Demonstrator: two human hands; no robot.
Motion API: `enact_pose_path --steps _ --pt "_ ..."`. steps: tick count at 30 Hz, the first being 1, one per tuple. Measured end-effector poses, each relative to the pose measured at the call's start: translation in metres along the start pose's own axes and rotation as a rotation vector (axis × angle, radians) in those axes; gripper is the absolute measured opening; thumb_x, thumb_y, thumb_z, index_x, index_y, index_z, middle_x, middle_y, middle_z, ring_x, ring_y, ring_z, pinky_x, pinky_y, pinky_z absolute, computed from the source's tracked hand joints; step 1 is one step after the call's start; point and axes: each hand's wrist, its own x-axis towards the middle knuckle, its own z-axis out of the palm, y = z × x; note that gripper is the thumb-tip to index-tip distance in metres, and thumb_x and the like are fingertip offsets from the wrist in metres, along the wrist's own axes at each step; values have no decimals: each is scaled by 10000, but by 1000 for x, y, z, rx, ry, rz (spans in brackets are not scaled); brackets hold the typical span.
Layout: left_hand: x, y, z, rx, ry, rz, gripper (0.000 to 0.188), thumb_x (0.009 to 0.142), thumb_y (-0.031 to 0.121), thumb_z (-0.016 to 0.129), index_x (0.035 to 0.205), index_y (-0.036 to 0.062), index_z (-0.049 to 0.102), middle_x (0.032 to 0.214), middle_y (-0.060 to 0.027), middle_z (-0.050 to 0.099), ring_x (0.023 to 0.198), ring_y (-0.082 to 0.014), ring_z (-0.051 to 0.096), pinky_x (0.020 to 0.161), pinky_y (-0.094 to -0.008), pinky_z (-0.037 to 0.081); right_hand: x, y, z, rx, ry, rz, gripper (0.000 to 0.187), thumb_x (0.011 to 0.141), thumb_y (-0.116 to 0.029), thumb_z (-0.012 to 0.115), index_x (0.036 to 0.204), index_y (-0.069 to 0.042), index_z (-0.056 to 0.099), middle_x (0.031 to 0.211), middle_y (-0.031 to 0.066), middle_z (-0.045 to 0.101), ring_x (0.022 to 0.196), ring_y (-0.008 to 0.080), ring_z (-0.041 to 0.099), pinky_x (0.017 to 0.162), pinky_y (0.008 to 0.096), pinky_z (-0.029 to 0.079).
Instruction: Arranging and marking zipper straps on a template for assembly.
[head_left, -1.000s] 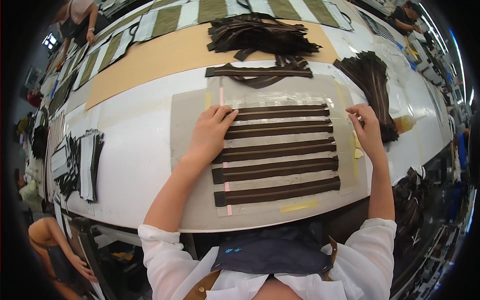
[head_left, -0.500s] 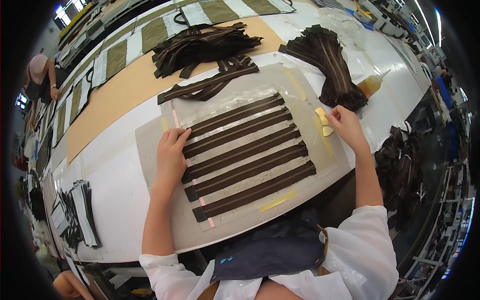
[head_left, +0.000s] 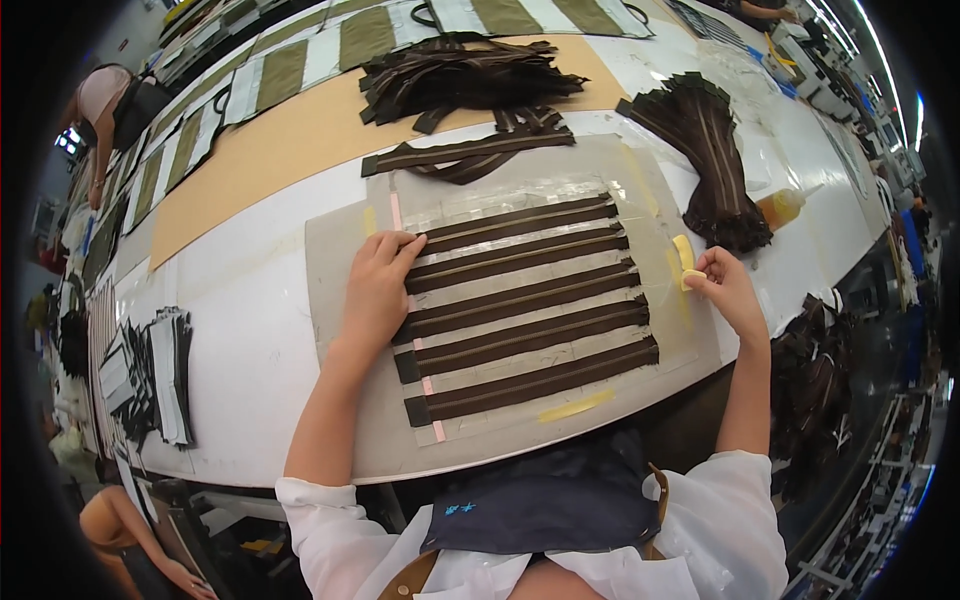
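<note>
Several dark brown zipper strips [head_left: 530,298] lie side by side in rows on a grey board [head_left: 345,270], their left ends along a pink tape line. My left hand [head_left: 382,280] rests at the left end of the farthest rows, its fingers stretched out and fingertips touching the top strip. Off the strips' right ends, my right hand [head_left: 728,288] pinches a small yellow piece [head_left: 693,279] between thumb and fingers. Another yellow piece [head_left: 683,248] sits just beyond it, by the board's right edge. What the yellow pieces are made of I cannot make out.
Behind the board are a loose pile of zipper strips [head_left: 470,80] and a bundle of them [head_left: 715,165]. A squeeze bottle [head_left: 783,207] of amber liquid lies right. Dark and white strips [head_left: 172,375] are at left. Other people [head_left: 105,110] stand at the table's far left and lower left.
My view has shifted, so the table's things appear farther right. The fingers of my right hand have closed on the nearer yellow piece. My left hand stays at the top strip's left end.
</note>
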Motion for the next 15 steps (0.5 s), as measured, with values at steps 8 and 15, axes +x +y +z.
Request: enact_pose_path --steps 8,15 --pt "4 -4 9 73 2 31 588 745 -89 599 1270 147 717 1138 -91 617 1097 -304 581 970 -416 491 44 -118 106 163 -301 -202 127 1006 -161 672 1054 -47 642 779 -36 631 592 13 516 514 178 392" --pt "2 -2 13 84 27 10 558 765 -72 607 1266 149 714 1172 -91 609 1134 -311 565 997 -430 475 101 -150 222 22 -498 -412 157 981 -156 693 1048 -28 630 741 -27 609 599 27 497 517 219 395"
